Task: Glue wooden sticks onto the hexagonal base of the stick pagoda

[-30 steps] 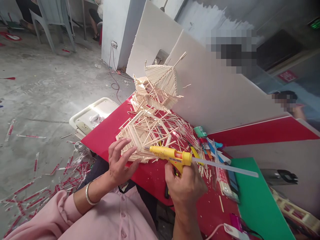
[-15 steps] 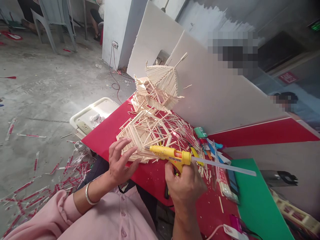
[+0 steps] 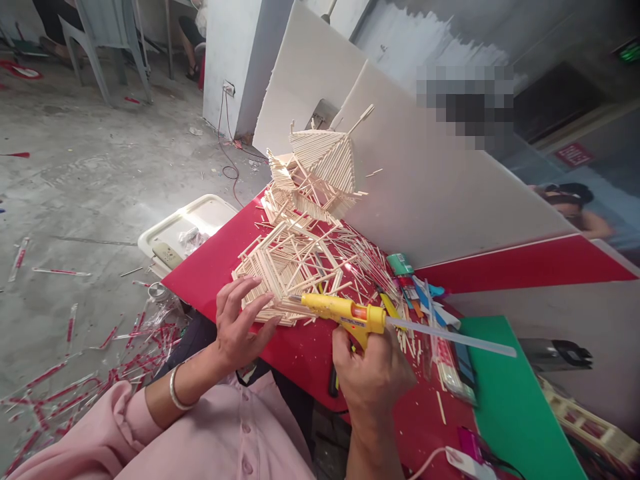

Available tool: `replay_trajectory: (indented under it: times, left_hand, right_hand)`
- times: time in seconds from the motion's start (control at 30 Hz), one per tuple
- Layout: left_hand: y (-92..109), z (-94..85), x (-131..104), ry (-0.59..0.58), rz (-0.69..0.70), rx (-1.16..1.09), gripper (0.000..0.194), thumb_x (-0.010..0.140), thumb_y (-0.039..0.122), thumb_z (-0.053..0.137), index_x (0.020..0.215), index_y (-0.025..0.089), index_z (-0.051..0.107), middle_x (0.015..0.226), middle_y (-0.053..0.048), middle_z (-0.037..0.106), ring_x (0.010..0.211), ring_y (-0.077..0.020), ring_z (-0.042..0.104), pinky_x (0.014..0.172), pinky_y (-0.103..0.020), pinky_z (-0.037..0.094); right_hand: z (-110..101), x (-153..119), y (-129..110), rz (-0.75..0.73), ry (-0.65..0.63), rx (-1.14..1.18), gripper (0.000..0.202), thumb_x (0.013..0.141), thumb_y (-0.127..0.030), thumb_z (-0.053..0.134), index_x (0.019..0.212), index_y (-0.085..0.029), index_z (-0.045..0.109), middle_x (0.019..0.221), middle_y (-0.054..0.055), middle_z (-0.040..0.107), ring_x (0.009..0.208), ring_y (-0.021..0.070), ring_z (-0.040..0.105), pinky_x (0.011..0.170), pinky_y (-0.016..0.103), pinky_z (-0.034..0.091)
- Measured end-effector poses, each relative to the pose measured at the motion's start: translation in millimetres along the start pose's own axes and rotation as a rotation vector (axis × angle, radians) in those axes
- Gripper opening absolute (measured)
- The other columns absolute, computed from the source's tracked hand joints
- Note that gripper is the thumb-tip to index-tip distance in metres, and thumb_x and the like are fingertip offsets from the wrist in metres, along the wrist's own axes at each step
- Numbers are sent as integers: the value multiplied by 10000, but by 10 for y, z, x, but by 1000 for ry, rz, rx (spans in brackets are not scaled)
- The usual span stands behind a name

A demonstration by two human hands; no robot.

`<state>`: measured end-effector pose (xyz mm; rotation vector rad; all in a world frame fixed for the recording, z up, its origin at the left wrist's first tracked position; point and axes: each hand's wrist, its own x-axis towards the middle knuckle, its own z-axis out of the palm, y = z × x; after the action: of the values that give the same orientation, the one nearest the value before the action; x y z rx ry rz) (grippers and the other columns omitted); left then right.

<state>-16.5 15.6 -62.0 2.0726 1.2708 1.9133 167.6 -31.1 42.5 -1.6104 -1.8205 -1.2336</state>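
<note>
Right hand [image 3: 377, 367] grips the yellow glue gun [image 3: 343, 312], forearm [image 3: 373, 440] rising from below, nozzle [image 3: 296, 299] pointing left at the stick framework [image 3: 285, 270] on the red table [image 3: 203, 273]; left hand [image 3: 243, 327] is spread, fingers [image 3: 259, 307] parted and slightly bent at the framework's near edge

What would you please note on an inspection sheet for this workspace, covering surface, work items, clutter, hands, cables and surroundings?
Surface: red table, largely covered by sticks and tools.
Work items: stick model before the left hand; taller model behind; yellow glue gun, glue stick protruding from its rear.
Clutter: loose sticks on the table; red-and-clear strips on the floor.
Hands: right grips the glue gun; left spread at the model, contact unclear.
Cables: pale cord at the table's near right; dark cord below the pillar's outlet.
Surroundings: grey chair, pillar, white board.
</note>
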Motion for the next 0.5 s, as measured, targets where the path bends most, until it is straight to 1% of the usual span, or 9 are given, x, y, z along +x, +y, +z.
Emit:
replay_trajectory:
  times: [0.13, 0.3, 0.5]
  left_hand:
    - [-1, 1, -8, 7, -3, -5, 376, 792, 242, 734, 1146, 226, 607, 1253, -135, 600, 1192, -300, 561, 976, -483, 487]
    - [0, -11, -9, 1, 2, 12, 379, 794, 246, 734, 1150, 226, 604, 1248, -138, 600, 1187, -301, 562, 975, -487, 487]
    - [25, -29, 6, -1, 14, 8, 375, 790, 223, 734, 1141, 203, 606, 1236, -153, 597, 1174, -305, 565, 974, -496, 491]
  right_hand:
    - [12, -5, -6, -3, 7, 5, 151, 798, -236, 665, 866, -199, 535, 654, 9, 628, 521, 161, 604, 500, 258, 452]
    - [40, -31, -9, 4, 16, 2, 210, 778, -248, 700, 923, -186, 561, 740, 43, 684, 584, 184, 654, 522, 261, 468]
    - [50, -28, -18, 19, 17, -4, 201, 801, -280, 686, 934, -183, 570, 753, 52, 701, 581, 191, 667, 513, 269, 477]
